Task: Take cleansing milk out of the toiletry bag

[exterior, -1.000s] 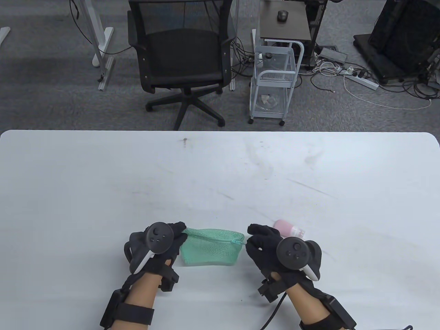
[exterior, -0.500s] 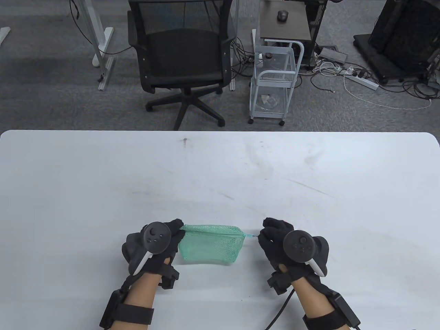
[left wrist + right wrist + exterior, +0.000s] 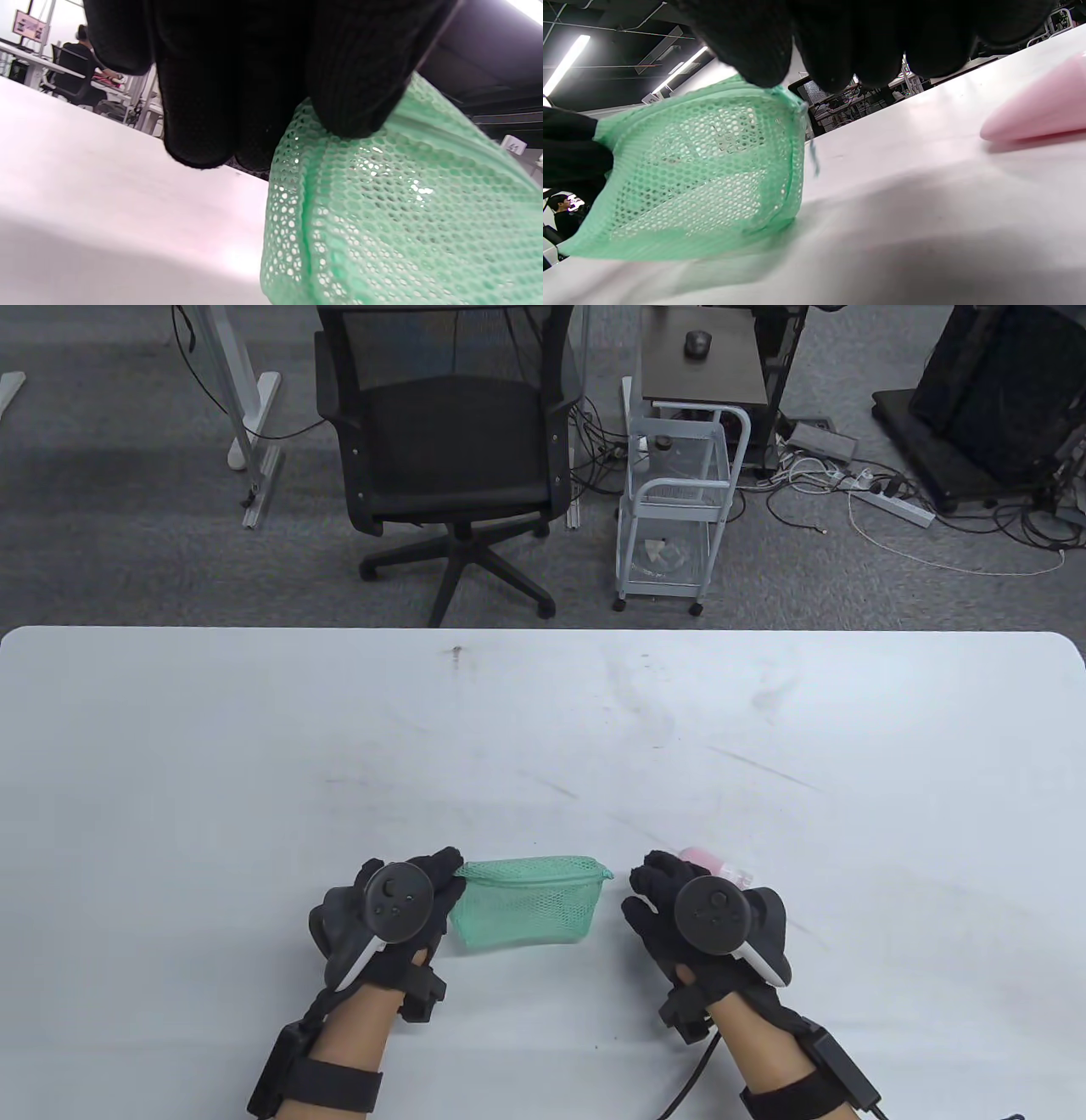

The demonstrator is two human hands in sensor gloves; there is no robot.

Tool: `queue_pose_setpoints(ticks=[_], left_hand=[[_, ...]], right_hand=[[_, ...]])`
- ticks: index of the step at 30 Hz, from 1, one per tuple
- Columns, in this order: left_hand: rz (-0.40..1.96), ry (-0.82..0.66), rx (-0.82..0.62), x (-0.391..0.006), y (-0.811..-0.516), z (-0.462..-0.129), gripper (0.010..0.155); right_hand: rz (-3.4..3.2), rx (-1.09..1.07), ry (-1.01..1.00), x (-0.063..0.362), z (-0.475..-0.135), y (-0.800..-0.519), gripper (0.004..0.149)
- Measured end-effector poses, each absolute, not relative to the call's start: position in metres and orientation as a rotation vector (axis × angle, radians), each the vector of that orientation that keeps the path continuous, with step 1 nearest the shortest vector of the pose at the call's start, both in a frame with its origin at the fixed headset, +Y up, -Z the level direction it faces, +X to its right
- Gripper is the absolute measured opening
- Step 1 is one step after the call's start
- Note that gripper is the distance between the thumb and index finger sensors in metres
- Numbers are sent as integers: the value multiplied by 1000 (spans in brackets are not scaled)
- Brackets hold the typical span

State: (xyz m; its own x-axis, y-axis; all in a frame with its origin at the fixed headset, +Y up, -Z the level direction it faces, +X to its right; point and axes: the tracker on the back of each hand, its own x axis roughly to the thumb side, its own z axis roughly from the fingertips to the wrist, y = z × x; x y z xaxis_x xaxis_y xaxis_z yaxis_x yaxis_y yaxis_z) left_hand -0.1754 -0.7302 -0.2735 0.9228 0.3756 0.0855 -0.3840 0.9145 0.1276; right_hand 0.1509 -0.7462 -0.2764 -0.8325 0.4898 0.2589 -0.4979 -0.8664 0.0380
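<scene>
The green mesh toiletry bag (image 3: 528, 901) lies on the white table (image 3: 543, 729) near the front edge. My left hand (image 3: 434, 884) grips its left end; in the left wrist view my fingers (image 3: 339, 84) pinch the mesh (image 3: 403, 212). My right hand (image 3: 649, 886) hovers just right of the bag, apart from it and holding nothing. In the right wrist view the bag (image 3: 700, 169) sags and its zipper pull (image 3: 813, 157) hangs free. The pink cleansing milk bottle (image 3: 708, 861) lies on the table behind my right hand, and it also shows in the right wrist view (image 3: 1039, 110).
Beyond the table's far edge stand a black office chair (image 3: 450, 449) and a white wire trolley (image 3: 679, 509) on the grey carpet. Cables and a power strip (image 3: 891, 504) lie at the back right.
My right hand pulled the zipper pull to the right, stretching the bag taut, then let it go and drew back a little. The bag has gone slack. My left hand keeps its grip.
</scene>
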Motion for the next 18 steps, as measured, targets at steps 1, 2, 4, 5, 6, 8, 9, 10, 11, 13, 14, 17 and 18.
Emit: queue_pose_setpoints(ticks=[1,2,4,5,6,8,9,10,11,13,14,17,18], left_hand=[[392,-64,145,-174,-729,-273,42],[390,-78,155,-171,-728,-271,42],[395,-101,167,-166,-725,-268,42],[400,-113,168,-164,-724,-266,42],[404,-128,174,-161,-723,-264,42],[415,-152,175,-156,-721,-260,42],[424,-163,176,-154,-720,-259,42],[434,-175,176,-151,-719,-257,42],[437,-185,175,-149,-719,-256,42],[437,-199,180,-145,-718,-253,42],[440,-204,180,-144,-717,-253,42],[440,-214,181,-141,-717,-251,42],[441,-216,179,-140,-717,-250,42]], right_hand=[[2597,354,-42,151,-276,-746,55],[2599,353,-42,150,-276,-746,58],[2598,343,-48,151,-277,-746,61],[2594,332,-47,152,-277,-746,63],[2588,318,-56,153,-277,-746,65],[2567,296,-72,156,-278,-746,69],[2551,292,-79,157,-278,-745,69],[2530,292,-82,158,-278,-745,69],[2500,305,-78,160,-279,-745,68],[2460,337,-47,161,-281,-746,62],[2451,347,-27,161,-282,-747,56],[2464,364,-4,160,-282,-748,45],[2477,368,-11,160,-283,-747,42]])
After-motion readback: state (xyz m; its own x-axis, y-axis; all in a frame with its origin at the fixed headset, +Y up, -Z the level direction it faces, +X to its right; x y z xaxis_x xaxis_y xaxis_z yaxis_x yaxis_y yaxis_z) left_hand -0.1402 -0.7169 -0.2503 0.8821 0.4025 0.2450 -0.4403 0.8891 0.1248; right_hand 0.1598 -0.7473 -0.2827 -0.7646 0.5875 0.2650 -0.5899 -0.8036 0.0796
